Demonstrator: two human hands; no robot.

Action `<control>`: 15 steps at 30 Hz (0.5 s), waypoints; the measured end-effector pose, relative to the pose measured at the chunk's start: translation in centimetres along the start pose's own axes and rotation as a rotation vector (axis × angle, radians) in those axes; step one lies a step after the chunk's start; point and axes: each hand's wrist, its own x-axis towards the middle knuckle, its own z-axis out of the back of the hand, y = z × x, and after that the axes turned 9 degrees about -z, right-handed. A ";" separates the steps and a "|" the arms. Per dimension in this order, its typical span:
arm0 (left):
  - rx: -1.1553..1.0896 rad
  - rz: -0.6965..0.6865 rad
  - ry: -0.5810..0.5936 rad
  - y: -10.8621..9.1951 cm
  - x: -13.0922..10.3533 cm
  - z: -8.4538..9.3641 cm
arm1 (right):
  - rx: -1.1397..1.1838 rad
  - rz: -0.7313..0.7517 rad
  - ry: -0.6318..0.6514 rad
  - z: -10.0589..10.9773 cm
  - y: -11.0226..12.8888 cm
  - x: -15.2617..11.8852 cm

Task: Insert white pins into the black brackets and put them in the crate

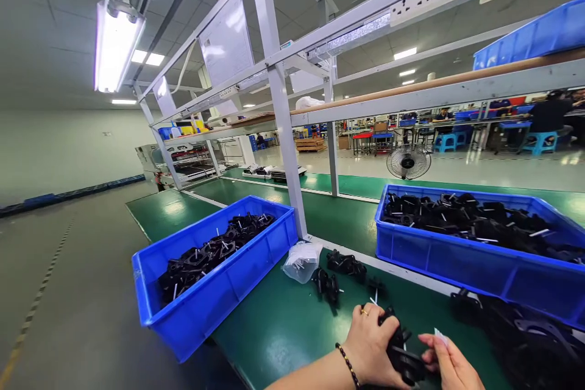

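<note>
1. The relation that matters most is between your two hands: the black, irregular, plastic-looking part (404, 362) sits in the gap, against the palm side of your left hand (371, 344) and just left of your right hand (452, 362).

2. Your left hand is the nearer one, because it is gripping the part. Your right fingertips are close to the part's right side; you can't tell from this view whether they touch it.

3. The part's long axis appears to slant, with its far end up and to the left, by your left forefinger, and its near end down and to the right, towards your right fingers. Some of it is hidden under your left hand.

4. Your left hand comes in from the lower left, back up, fingers curled over the part, with a black-and-gold beaded bracelet (348, 365) at the wrist.

5. Your right hand comes in from the lower right, its thumb and forefinger pinched on a small, thin white piece (441, 336) whose tip shows above the thumb. Its exact shape is too small to make out.

6. Your hands are near each other but not clasped, both low over the smooth green tabletop (274, 341). Beyond your left hand lie loose black parts (326, 286) and a clear plastic bag (301, 261) with white bits inside.
</note>
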 end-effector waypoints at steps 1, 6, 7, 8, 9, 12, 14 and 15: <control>0.000 -0.010 0.017 0.1 0.0 0.0 | -0.008 0.006 -0.006 0.0 -0.1 0.0; 0.025 -0.114 0.180 0.3 0.0 0.5 | -0.085 0.062 -0.071 0.2 0.2 -0.1; 0.022 -0.131 0.201 0.3 0.1 0.6 | -0.095 0.067 -0.074 0.2 0.4 -0.2; 0.017 -0.142 0.215 0.4 0.1 0.8 | -0.101 0.069 -0.075 0.2 0.6 -0.3; 0.010 -0.151 0.226 0.4 0.2 0.9 | -0.107 0.067 -0.073 0.2 0.9 -0.4; -0.004 -0.164 0.231 0.5 0.3 0.9 | -0.113 0.062 -0.052 0.0 1.6 -0.7; -0.013 -0.165 0.211 0.5 0.4 0.7 | -0.103 0.073 -0.022 -0.4 1.8 -1.0; -0.021 -0.160 0.197 0.4 0.4 0.6 | -0.094 0.082 -0.007 -0.6 1.9 -1.1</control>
